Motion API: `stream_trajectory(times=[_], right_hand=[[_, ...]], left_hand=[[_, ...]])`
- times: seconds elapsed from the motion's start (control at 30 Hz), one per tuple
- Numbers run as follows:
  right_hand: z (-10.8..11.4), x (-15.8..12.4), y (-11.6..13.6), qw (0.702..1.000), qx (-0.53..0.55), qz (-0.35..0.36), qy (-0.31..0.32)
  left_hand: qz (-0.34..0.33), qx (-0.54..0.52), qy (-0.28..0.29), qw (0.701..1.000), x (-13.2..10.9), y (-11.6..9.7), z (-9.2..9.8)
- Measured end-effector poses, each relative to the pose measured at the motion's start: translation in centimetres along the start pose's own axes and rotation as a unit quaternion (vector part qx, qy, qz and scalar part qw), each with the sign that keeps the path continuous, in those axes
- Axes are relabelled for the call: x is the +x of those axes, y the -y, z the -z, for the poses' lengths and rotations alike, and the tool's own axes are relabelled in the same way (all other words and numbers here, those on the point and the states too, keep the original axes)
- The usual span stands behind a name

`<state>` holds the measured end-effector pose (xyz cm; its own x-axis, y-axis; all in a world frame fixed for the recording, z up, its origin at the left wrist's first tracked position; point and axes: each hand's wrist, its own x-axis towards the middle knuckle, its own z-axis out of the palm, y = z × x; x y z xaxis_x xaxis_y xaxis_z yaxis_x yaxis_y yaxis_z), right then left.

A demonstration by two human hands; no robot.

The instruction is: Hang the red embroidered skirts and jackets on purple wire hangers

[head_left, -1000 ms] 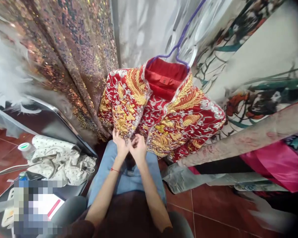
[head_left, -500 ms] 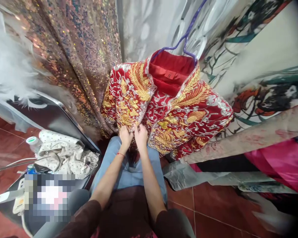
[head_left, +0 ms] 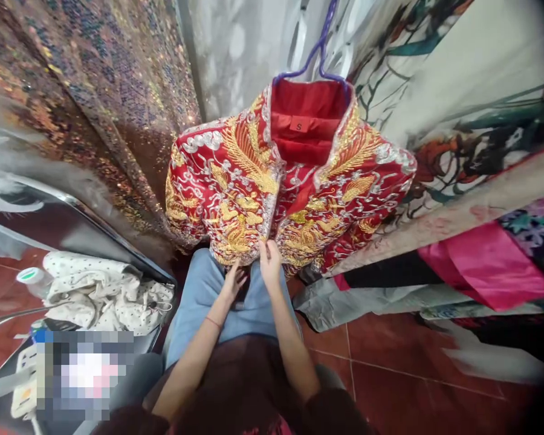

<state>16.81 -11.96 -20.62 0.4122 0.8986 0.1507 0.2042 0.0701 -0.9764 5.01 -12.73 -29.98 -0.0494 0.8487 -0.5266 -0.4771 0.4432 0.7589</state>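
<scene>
A red jacket point(head_left: 245, 205) with gold and silver embroidery hangs on a purple hanger point(head_left: 323, 51), a small tag marked S inside its stand-up collar. Its front is unfastened near the collar, and the two edges come close together lower down. At the lower front edge my right hand point(head_left: 271, 263) is closed in a pinch on the jacket. My left hand point(head_left: 234, 284) is at the bottom hem, left of the right hand, with its fingers apart; the fingertips reach the hem, and any hold there is not visible.
To the left a chair point(head_left: 90, 208) bears a dotted white cloth point(head_left: 100, 296), a bottle point(head_left: 32, 279) and a power strip point(head_left: 25, 383). Sequined fabric point(head_left: 118, 72) hangs behind. Printed garments and pink cloth point(head_left: 476, 260) hang at right above the red tiled floor point(head_left: 390, 356).
My left hand has come down and away from the front edge, and its fingers have spread. My right hand has moved slightly right. The jacket's front edges have drawn closer together.
</scene>
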Motion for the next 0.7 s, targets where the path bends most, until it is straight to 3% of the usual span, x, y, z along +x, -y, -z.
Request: stream_trajectory(times=[0.17, 0.3, 0.47, 0.6, 0.7], right_hand=[[1.4, -2.9, -2.2, 0.989, 0.097, -0.096, 0.062], [3.6, -5.2, -5.2, 0.964, 0.175, -0.202, -0.009], [4.5, -2.8, -7.3, 0.921, 0.26, -0.278, -0.086], [3.2, 0.0, -7.7, 0.9, 0.293, -0.299, -0.126], [2.1, 0.0, -7.1, 0.895, 0.303, -0.297, -0.137]], left_hand=[[-0.004, -0.08, 0.031, 0.996, 3.0, -1.4, 0.1], [-0.004, -0.118, 0.051, 0.992, 2.6, -0.7, -0.1], [0.021, -0.118, 0.092, 0.989, 1.0, 0.9, -0.6], [0.028, -0.104, 0.115, 0.988, 0.4, 0.9, -1.3], [0.015, -0.1, 0.116, 0.988, 0.2, 0.4, -1.8]])
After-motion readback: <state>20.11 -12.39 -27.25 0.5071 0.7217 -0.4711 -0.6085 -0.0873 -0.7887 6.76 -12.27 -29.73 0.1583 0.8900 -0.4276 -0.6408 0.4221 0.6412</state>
